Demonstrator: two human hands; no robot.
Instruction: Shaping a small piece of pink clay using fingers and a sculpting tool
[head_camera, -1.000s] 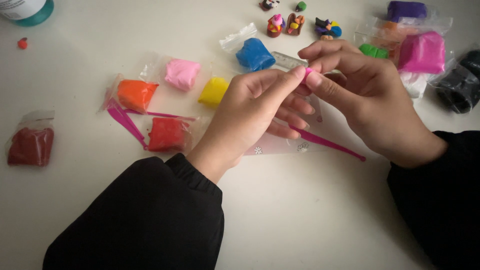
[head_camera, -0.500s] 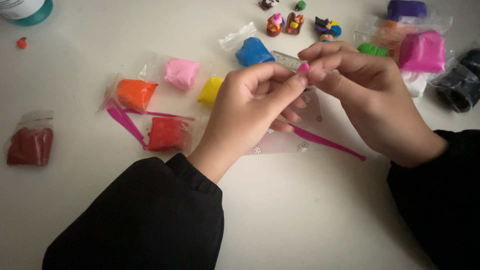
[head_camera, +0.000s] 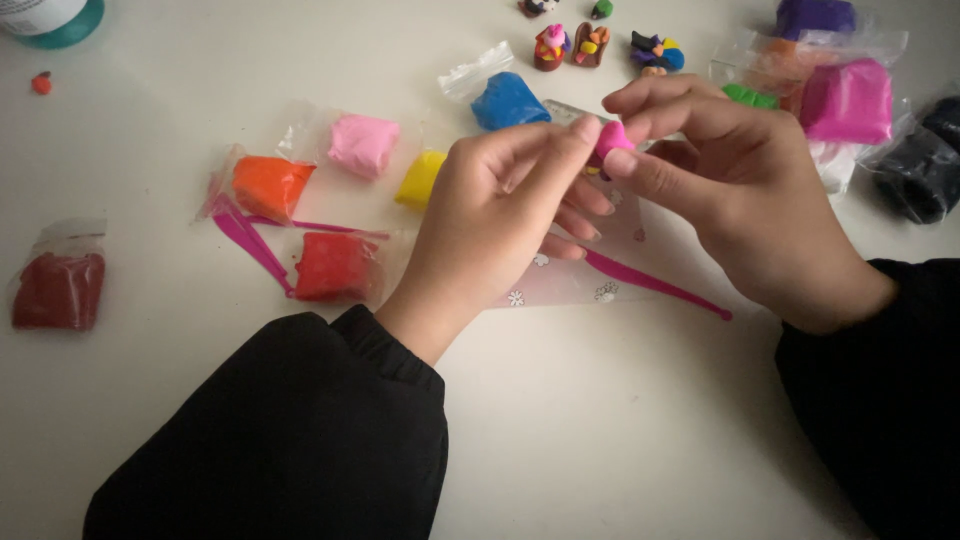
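A small pink clay lump (head_camera: 612, 138) is pinched between the fingertips of both hands, left hand (head_camera: 500, 215) and right hand (head_camera: 745, 190) closed on it equally, above the pink modelling tool (head_camera: 655, 285) lying aslant on the bench (head_camera: 600, 430).

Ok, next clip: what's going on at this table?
A person in black sleeves holds a small pink lump of clay between the fingertips of both hands, the left hand and the right hand raised just above the white table. Around them lie bagged clay pieces: orange, light pink, yellow, blue, red, dark red and magenta. A pink modelling tool lies under the hands, and small finished clay figures stand at the far edge.
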